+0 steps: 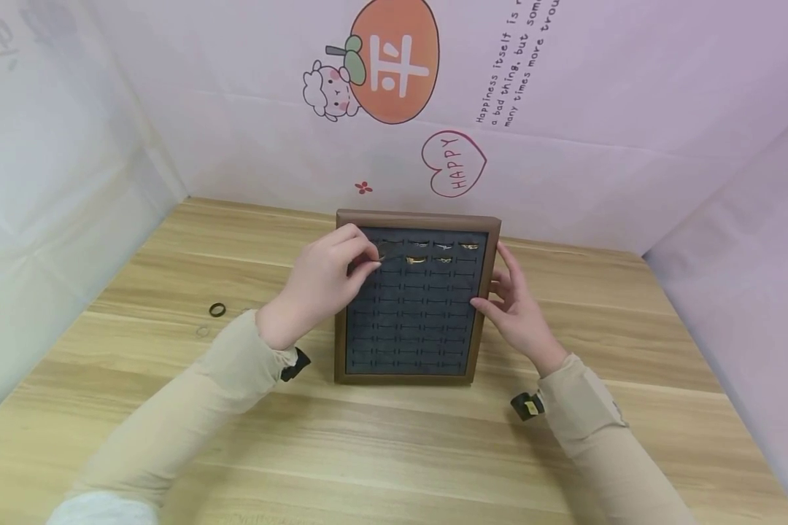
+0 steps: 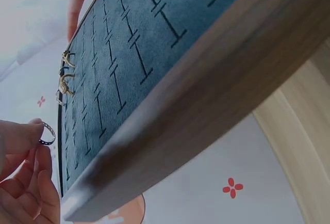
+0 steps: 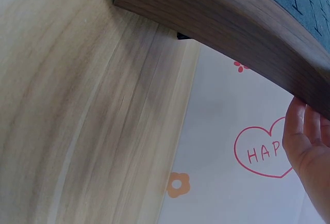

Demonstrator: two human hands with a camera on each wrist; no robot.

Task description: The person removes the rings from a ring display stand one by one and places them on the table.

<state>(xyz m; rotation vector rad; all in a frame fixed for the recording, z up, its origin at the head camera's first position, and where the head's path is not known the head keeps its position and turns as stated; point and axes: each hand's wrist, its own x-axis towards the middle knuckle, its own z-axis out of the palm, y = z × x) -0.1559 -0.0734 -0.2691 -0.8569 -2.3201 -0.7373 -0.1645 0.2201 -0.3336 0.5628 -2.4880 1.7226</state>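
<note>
A ring display board (image 1: 407,313) with a brown wooden frame and a dark slotted pad stands tilted up on the table. Between left thumb and fingertips, my left hand (image 1: 335,273) pinches a thin ring (image 2: 49,133) close to the upper left slots. My right hand (image 1: 515,313) grips the frame's right edge, thumb on the front and fingers behind, as the right wrist view (image 3: 307,141) also shows in part. Several rings, among them a gold ring (image 1: 416,260) and another gold ring (image 1: 469,246), sit in the top two rows.
On the table (image 1: 565,452) to the left lie a black ring (image 1: 217,310) and a pale thin ring (image 1: 202,331), beside my left forearm. A printed cloth backdrop (image 1: 236,146) rises behind the board, with more cloth at both sides.
</note>
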